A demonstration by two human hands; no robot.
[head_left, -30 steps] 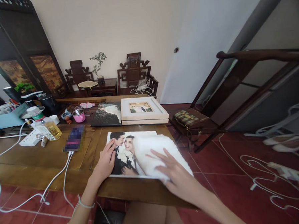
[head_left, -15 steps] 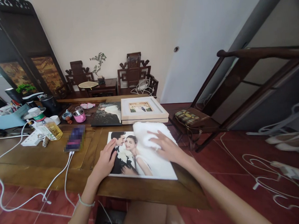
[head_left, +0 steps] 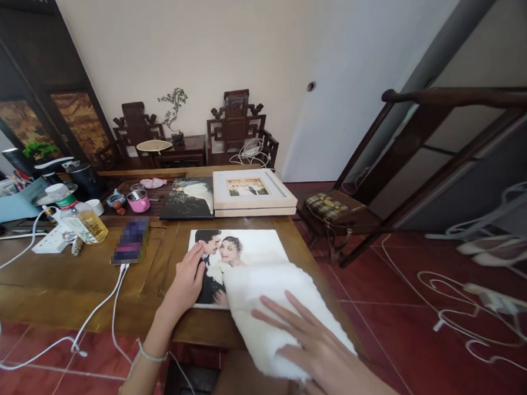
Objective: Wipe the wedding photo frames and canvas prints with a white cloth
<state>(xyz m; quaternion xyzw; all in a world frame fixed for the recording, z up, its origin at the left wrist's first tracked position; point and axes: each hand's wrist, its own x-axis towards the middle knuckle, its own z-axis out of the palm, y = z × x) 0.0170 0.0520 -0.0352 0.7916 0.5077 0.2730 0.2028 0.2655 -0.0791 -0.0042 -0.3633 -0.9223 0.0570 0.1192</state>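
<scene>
A photo print of a couple lies flat on the wooden table near its front edge. My left hand rests on the print's left side, fingers stretched out and flat. My right hand is on a white fluffy cloth, its fingers spread over the top and the thumb against a fold. This cloth covers the print's lower right part and hangs past the table's front edge. What lies under the cloth is hidden.
Behind the print are a white framed picture and a dark photo panel. To the left are a phone with white cables, a pink mug, a bottle and a power strip. A wooden chair stands right.
My right hand has drawn the white cloth toward me, from the print's upper right down over its lower right corner and the table edge. My left hand has stayed on the print.
</scene>
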